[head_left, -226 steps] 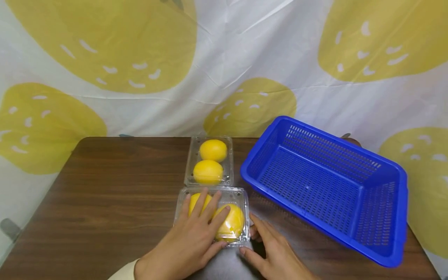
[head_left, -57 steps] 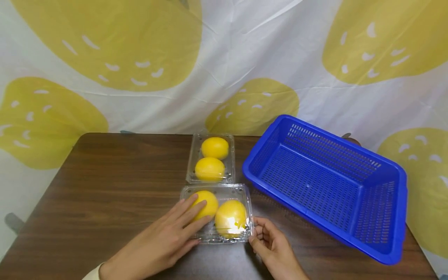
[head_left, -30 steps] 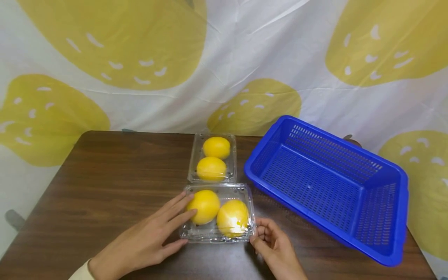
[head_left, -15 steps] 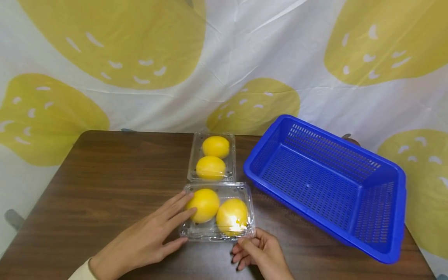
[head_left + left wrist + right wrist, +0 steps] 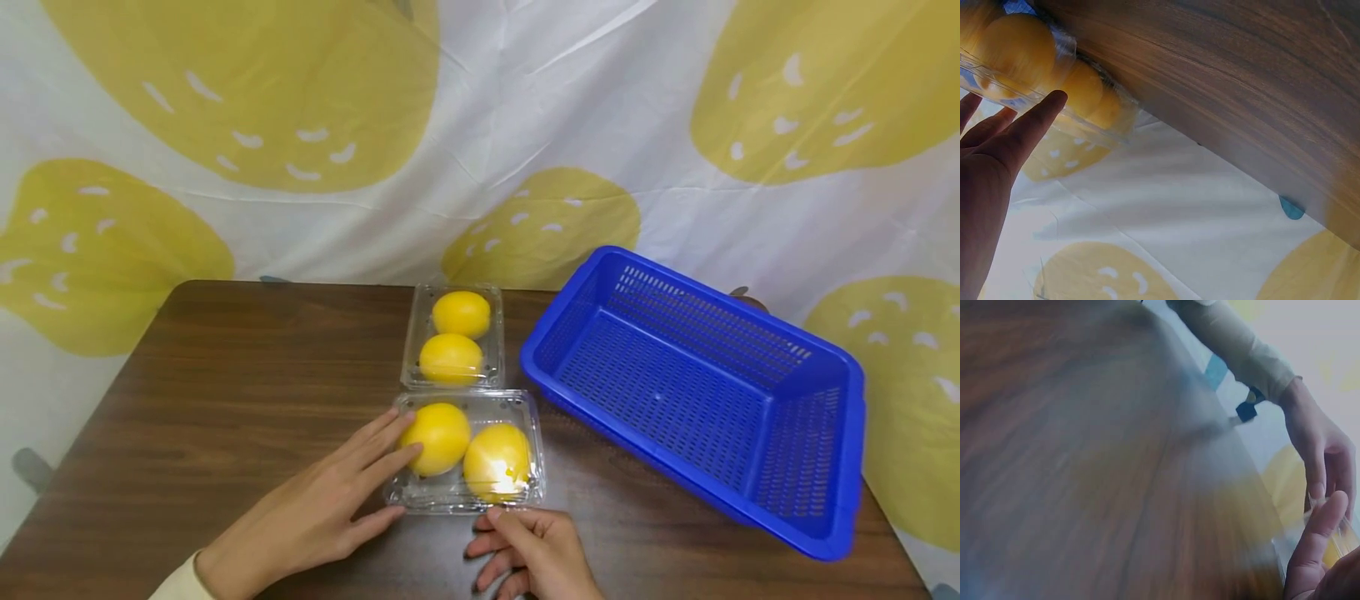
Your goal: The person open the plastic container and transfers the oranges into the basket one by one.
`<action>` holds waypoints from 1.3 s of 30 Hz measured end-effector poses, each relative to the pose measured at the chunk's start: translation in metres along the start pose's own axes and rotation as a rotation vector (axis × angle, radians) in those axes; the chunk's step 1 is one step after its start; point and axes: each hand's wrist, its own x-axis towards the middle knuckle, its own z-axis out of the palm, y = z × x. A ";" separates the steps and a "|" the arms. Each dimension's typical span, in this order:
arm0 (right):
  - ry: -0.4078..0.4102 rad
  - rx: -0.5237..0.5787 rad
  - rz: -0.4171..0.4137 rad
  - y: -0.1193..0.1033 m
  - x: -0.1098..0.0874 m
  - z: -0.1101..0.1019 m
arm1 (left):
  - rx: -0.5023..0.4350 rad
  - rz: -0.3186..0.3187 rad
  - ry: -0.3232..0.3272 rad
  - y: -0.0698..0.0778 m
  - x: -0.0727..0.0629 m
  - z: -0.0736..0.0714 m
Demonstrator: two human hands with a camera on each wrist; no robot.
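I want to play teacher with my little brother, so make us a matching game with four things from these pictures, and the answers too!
Things:
1. far clear box
2. right hand
3. basket
4. left hand

Clues:
A. by the front right of the near clear box
B. at the near clear box's left end
C. holds two yellow fruits
D. blue, with lots of holes

Pairs: 1-C, 2-A, 3-D, 4-B
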 end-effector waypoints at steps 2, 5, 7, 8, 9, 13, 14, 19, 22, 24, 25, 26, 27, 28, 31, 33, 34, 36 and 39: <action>-0.004 0.006 0.007 0.000 0.001 0.005 | 0.001 -0.005 -0.002 0.000 0.000 0.000; -0.013 0.023 0.023 0.000 0.002 0.014 | 0.000 -0.013 -0.006 0.001 0.000 0.000; -0.022 0.032 0.033 0.001 0.003 0.020 | -0.004 -0.017 -0.008 0.001 0.000 0.000; -0.026 0.035 0.036 0.002 0.004 0.023 | -0.006 -0.019 -0.010 0.001 0.000 -0.001; -0.031 0.035 0.038 0.002 0.005 0.026 | -0.008 -0.019 -0.009 0.001 0.000 -0.001; -0.041 0.038 0.039 0.005 0.008 0.038 | -0.015 -0.009 -0.003 0.001 0.000 -0.001; -0.042 0.041 0.038 0.005 0.008 0.040 | -0.016 -0.008 -0.003 0.001 0.000 -0.001; -0.048 0.090 0.046 0.006 0.011 0.050 | -0.019 -0.006 -0.005 0.001 -0.001 -0.001; -0.059 0.115 0.051 0.006 0.012 0.053 | -0.018 -0.004 -0.005 0.001 -0.001 -0.001; -0.069 0.125 0.053 0.006 0.013 0.055 | -0.016 -0.001 -0.002 0.001 -0.001 -0.001; -0.077 0.132 0.054 0.006 0.014 0.056 | -0.015 0.000 0.000 0.001 -0.001 -0.001; -0.081 0.139 0.056 0.006 0.014 0.056 | -0.014 0.000 0.002 0.001 -0.001 -0.001; -0.085 0.145 0.059 0.007 0.014 0.057 | -0.014 0.002 0.004 0.001 0.000 -0.001; -0.089 0.155 0.062 0.007 0.015 0.057 | -0.013 0.000 0.005 0.001 0.000 -0.001; -0.107 0.184 0.078 0.007 0.017 0.058 | -0.013 -0.002 0.004 0.001 0.000 -0.001; -0.115 0.200 0.088 0.007 0.018 0.059 | -0.013 -0.004 0.001 0.001 0.000 -0.001; -0.120 0.209 0.092 0.007 0.018 0.059 | -0.014 -0.005 0.000 0.001 0.000 -0.001; -0.126 0.224 0.096 0.007 0.019 0.060 | -0.017 -0.004 0.002 0.001 0.000 0.000; -0.121 0.239 0.092 0.008 0.020 0.062 | -0.020 -0.005 0.003 0.001 0.000 0.000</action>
